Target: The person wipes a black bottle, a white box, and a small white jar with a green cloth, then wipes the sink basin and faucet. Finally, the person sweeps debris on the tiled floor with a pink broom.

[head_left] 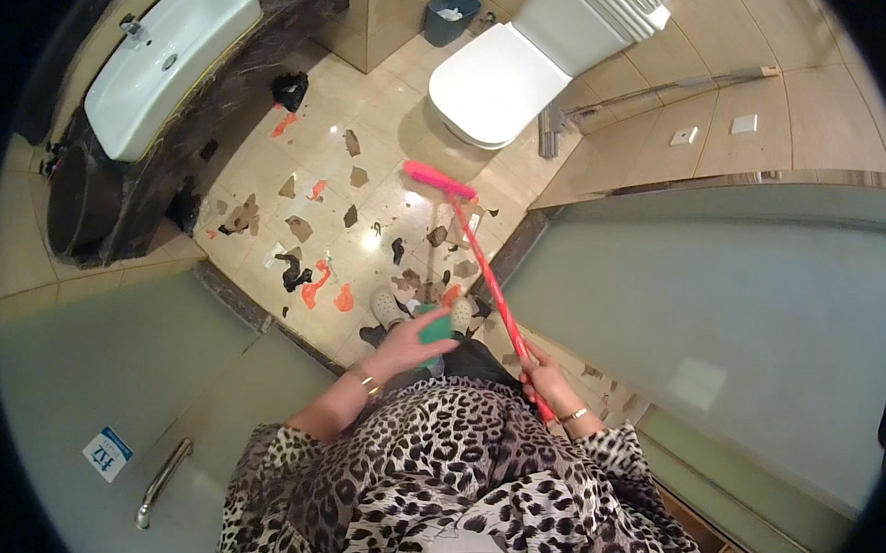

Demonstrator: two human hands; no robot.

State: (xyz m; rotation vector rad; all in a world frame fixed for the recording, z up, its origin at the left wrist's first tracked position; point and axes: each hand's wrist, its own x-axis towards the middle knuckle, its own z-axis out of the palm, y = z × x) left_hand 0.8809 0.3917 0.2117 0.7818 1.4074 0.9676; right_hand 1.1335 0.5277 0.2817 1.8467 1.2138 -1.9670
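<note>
My right hand [546, 379] is closed around the pink-and-white striped handle of a broom [492, 281]. The broom slants forward and left, and its pink head [436, 180] is over the tiled floor in front of the toilet. My left hand [411, 347] is in front of my waist, slightly blurred, with its fingers stretched and apart. A green object [436, 325] shows between and behind those fingers; its kind, and whether the hand touches it, I cannot make out. Torn brown scraps [298, 229], orange pieces [316, 284] and black scraps [291, 270] are scattered over the floor.
A white toilet [498, 84] stands ahead, with a dark bin [450, 19] beside it. A washbasin [170, 62] sits on a dark counter at the left. Frosted glass panels [722, 301] flank both sides. Light clogs [386, 308] are on my feet among the scraps.
</note>
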